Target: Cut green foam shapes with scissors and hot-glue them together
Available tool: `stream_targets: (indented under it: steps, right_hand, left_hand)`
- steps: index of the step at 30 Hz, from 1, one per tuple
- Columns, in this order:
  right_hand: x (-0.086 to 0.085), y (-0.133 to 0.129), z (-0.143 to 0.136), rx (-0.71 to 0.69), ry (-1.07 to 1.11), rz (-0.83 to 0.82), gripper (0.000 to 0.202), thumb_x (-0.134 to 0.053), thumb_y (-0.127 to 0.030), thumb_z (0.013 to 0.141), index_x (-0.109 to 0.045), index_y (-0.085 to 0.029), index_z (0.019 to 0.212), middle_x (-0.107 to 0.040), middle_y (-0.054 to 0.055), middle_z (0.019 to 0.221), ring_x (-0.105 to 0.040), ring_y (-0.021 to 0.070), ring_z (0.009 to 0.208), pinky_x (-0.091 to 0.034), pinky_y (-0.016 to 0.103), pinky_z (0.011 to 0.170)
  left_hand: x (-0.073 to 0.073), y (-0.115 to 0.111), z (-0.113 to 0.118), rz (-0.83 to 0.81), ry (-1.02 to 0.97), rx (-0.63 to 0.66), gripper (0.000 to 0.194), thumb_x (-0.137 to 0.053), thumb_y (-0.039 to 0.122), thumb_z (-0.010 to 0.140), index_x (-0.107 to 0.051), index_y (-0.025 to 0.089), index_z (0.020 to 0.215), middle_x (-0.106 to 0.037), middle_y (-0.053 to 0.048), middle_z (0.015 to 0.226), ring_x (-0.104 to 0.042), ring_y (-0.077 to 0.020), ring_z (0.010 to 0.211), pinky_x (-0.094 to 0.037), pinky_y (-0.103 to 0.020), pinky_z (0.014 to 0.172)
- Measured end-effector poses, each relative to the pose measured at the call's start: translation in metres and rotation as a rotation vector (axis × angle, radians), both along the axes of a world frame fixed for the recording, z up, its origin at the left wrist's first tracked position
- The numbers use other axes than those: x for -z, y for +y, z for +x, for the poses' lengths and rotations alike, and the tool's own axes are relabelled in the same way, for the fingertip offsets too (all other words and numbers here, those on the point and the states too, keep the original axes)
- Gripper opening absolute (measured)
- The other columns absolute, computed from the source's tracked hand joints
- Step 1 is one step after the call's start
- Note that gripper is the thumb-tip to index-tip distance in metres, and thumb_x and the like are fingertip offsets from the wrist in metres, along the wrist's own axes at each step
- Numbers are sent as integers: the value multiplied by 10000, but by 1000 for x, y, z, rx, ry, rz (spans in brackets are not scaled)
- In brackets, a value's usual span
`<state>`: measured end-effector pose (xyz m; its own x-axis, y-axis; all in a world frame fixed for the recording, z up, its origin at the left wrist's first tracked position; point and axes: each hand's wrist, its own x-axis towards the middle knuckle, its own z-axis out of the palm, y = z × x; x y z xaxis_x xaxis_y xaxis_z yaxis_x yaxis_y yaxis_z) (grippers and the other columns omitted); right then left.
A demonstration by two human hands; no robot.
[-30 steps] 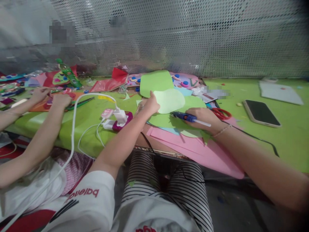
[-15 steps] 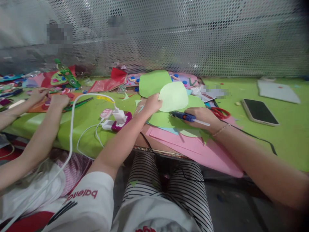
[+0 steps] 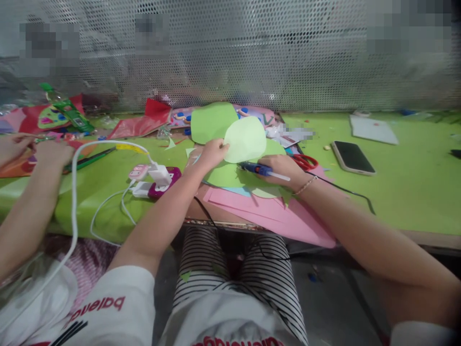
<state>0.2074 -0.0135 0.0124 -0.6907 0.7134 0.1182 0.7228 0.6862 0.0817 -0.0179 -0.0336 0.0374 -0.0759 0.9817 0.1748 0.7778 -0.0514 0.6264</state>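
My left hand (image 3: pixel 215 153) pinches the left edge of a pale green rounded paper piece (image 3: pixel 246 139). My right hand (image 3: pixel 281 169) is wrapped round a blue glue gun (image 3: pixel 258 168), with a whitish glue stick poking out of its back end. Its tip points left, close to the lower edge of the pale piece; whether they touch I cannot tell. Beneath lies a brighter green sheet (image 3: pixel 225 175), and behind stands another green rounded piece (image 3: pixel 212 122). Pink sheets (image 3: pixel 309 223) lie at the table's front edge under my right forearm.
Red-handled scissors (image 3: pixel 306 161) lie beyond my right wrist, and a phone (image 3: pixel 353 157) is farther right. A purple power strip (image 3: pixel 175 179) with white chargers and cables is beside my left forearm. At left, another person's hands (image 3: pixel 54 156) work over orange paper. A perforated metal screen (image 3: pixel 230 57) stands behind.
The whole view has shifted, so things appear farther left. Both hands keep their grips on the paper and the glue gun, with little movement relative to the table.
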Motion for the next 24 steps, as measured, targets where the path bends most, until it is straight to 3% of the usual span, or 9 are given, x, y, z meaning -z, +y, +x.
stream_targets:
  steps: [12, 20, 24]
  right_hand:
    - [-3, -1, -1, 9, -34, 2, 245, -456, -367, 815, -605, -173, 811, -667, 79, 823, -586, 176, 708, -279, 274, 563]
    - [-11, -14, -7, -16, -68, -14, 237, -491, -362, 790, -617, -163, 759, -673, 87, 793, -588, 182, 694, -272, 283, 573]
    - [-16, -21, -10, -3, -100, -30, 236, -495, -351, 796, -620, -157, 749, -672, 89, 772, -583, 181, 675, -269, 287, 573]
  left_hand:
    - [7, 6, 1, 8, -172, 13, 142, -459, 234, 880, -551, 155, 805, -619, -49, 778, -599, -168, 794, -450, -271, 718]
    - [-4, -8, 2, -5, 67, 42, 204, -464, 291, 869, -521, 197, 697, -604, -35, 682, -571, -188, 707, -409, -301, 700]
    - [-6, -9, 3, 3, 91, 30, 247, -478, 298, 860, -470, 204, 632, -572, -35, 626, -560, -194, 711, -403, -302, 694]
